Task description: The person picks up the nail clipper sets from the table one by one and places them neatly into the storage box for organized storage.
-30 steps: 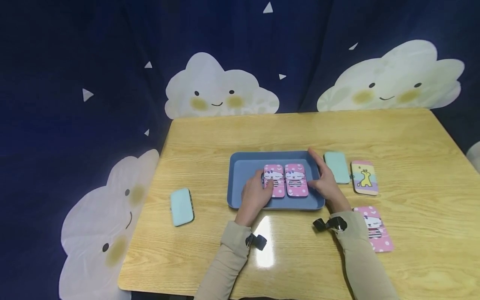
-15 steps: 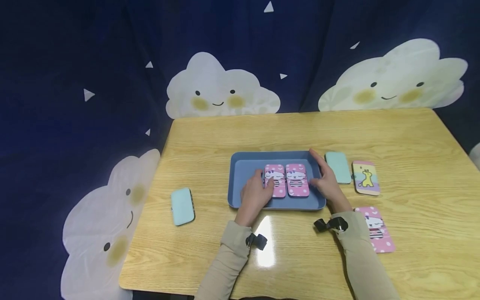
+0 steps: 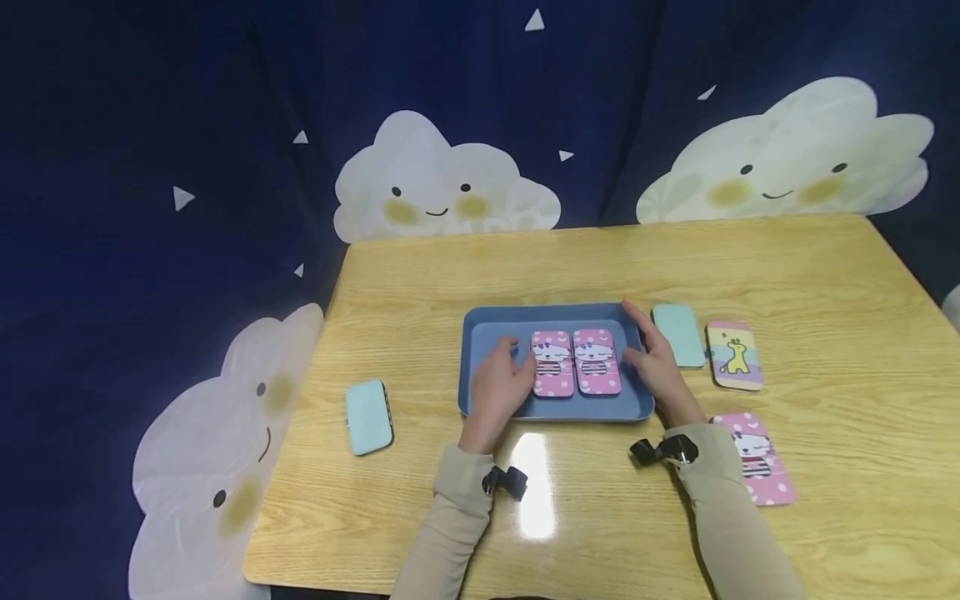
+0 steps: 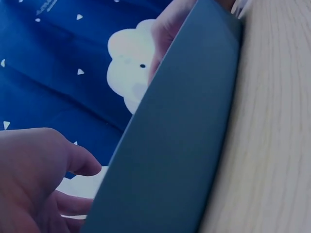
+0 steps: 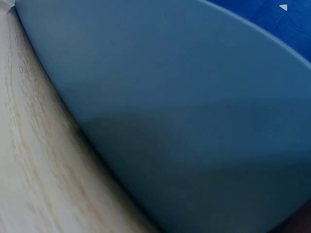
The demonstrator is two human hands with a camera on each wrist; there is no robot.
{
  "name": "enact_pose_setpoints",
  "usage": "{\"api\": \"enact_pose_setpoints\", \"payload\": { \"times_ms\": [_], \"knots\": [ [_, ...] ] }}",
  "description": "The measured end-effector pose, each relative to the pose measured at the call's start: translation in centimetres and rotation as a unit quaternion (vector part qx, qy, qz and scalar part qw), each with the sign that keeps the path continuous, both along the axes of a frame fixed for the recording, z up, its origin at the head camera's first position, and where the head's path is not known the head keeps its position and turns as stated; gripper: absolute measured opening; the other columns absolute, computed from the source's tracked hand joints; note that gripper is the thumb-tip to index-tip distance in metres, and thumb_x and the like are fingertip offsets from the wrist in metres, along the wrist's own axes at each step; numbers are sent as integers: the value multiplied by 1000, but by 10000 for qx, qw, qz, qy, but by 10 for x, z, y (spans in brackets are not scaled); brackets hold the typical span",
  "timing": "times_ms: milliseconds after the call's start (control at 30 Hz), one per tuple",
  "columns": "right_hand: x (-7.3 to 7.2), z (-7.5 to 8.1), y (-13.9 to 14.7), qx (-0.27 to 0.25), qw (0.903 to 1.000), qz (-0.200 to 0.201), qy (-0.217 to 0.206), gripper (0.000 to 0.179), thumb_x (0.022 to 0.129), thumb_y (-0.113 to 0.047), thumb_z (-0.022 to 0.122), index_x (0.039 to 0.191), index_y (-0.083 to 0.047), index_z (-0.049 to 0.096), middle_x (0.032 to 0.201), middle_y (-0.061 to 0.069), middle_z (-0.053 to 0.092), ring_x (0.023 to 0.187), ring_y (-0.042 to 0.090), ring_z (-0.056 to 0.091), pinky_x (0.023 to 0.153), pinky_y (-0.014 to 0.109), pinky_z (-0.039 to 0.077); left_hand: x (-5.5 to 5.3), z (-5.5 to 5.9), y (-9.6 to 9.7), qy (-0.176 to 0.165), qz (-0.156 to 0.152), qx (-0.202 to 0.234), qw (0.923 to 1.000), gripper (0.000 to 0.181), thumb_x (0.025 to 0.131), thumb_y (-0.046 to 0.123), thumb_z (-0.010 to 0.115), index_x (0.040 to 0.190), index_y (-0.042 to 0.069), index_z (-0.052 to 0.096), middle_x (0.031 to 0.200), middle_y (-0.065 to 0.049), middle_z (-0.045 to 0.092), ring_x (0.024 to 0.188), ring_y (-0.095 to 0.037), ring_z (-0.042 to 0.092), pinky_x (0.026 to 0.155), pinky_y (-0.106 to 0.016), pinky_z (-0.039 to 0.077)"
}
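Note:
Two pink cases [image 3: 596, 362] with a white cartoon cat print lie side by side in the blue tray [image 3: 498, 313]. My left hand [image 3: 498, 383] is over the tray's left part, its thumb tip right at the edge of the left pink case [image 3: 553, 383], the fingers spread and holding nothing. In the left wrist view that hand [image 4: 43, 170] is beside the tray's outer wall [image 4: 170, 131]. At the tray's right end my right hand [image 3: 660, 371] grips the rim, thumb inside and index finger stretched along the wall. The right wrist view is mostly filled by the tray wall [image 5: 170, 82].
Right of the tray lie a mint case [image 3: 678, 335], a striped giraffe case [image 3: 735, 356] and a larger pink cat-print case [image 3: 761, 467], partly behind the right sleeve. Another mint case [image 3: 369, 417] lies left on the wooden table [image 3: 420, 275]. A dark cloud-print curtain hangs behind.
My left hand has let go of the left pink case and drawn back slightly to the left. The right hand stays on the tray's right end.

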State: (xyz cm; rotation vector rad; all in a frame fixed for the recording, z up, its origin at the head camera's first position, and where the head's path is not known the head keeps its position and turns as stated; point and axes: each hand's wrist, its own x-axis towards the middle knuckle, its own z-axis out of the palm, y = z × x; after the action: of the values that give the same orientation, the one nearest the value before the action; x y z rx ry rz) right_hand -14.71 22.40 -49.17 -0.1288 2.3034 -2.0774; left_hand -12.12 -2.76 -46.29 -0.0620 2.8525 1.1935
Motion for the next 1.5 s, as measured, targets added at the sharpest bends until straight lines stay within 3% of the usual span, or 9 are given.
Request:
{"api": "enact_pose_setpoints", "payload": {
  "times_ms": [200,400,633,900,1267,1500],
  "knots": [
    [-5,-16,4,114,9999,-86,16,85,80,21,46,157,-9,26,165,13,13,151,30,1,120,49,-1,1,2,-7,416,253,160,9987,38,96,31,59,125,7,63,64,5,54,52,-12,49,48,-29,39],
    [-5,-16,3,164,9998,-122,-4,84,81,19,47,157,-12,28,165,10,14,151,28,2,120,48,0,-1,-1,-19,824,621,473,9935,29,93,25,58,110,6,70,62,4,53,51,-11,47,49,-29,38],
    [-6,-18,4,168,9998,-107,19,85,81,19,46,157,-11,27,165,11,14,151,27,2,121,47,0,-2,5,-33,1002,947,1242,9826,21,92,18,60,100,3,72,62,1,51,51,-12,44,48,-28,37],
    [-7,-18,5,157,9999,-38,40,84,81,20,46,157,-10,26,165,12,14,151,28,2,121,46,0,-4,7,-50,1007,1249,1575,9744,21,94,19,59,98,4,73,63,1,51,46,-10,43,45,-26,38],
    [-7,-18,5,225,9997,-53,11,84,82,19,46,157,-11,26,165,12,14,151,28,2,120,46,0,-3,1,-71,752,1683,1953,9633,23,95,19,57,101,3,72,68,-5,61,44,-13,52,41,-25,43],
    [-6,-17,4,256,9996,-82,-12,83,83,19,46,157,-11,27,165,12,14,151,28,2,121,46,0,-1,-4,-80,779,1866,2002,9587,20,94,18,58,97,2,72,67,-5,61,55,-15,56,48,-25,42]
  ]
}}
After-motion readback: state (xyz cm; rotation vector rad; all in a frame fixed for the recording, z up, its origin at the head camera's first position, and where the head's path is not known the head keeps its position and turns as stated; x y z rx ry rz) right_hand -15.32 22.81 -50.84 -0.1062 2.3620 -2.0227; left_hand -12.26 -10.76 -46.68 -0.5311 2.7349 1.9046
